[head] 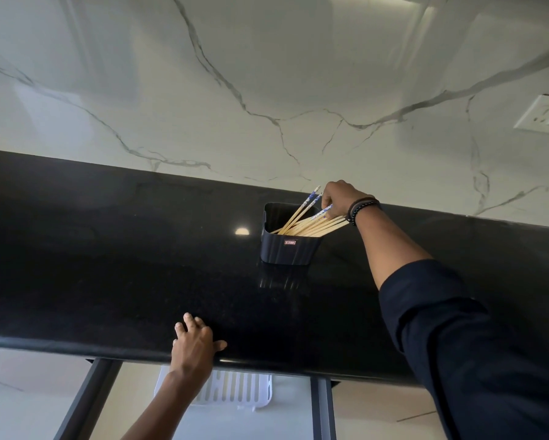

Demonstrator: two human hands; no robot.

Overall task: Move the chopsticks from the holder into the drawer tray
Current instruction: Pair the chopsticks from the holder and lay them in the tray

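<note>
A white marble wall (pixel 267 74) with grey veins fills the upper part of the view, with a white socket (pixel 541 117) set in it at the right. Below it runs a glossy black countertop (pixel 108 249), bare apart from one dark ribbed holder (pixel 287 250) standing near the wall. Under the counter's front edge an open drawer (pixel 322 408) with dark rails shows, and in it a white slotted tray (pixel 235 392) — partly hidden by the counter edge and the left forearm.

The chopsticks (pixel 308 225) are pale wood with blue-and-white patterned tops. They sit in the holder as a fanned bundle, tips down in its left near corner, their long axes leaning up and to the right, toward the wall; two stand steeper than the rest.

The right hand (pixel 338 200), with dark bead bracelets at the wrist, reaches over the holder's right rim, fingers closed around the upper ends of several chopsticks. The left hand (pixel 195 342) lies flat and spread on the counter's front edge, holding nothing — well apart from the holder.
</note>
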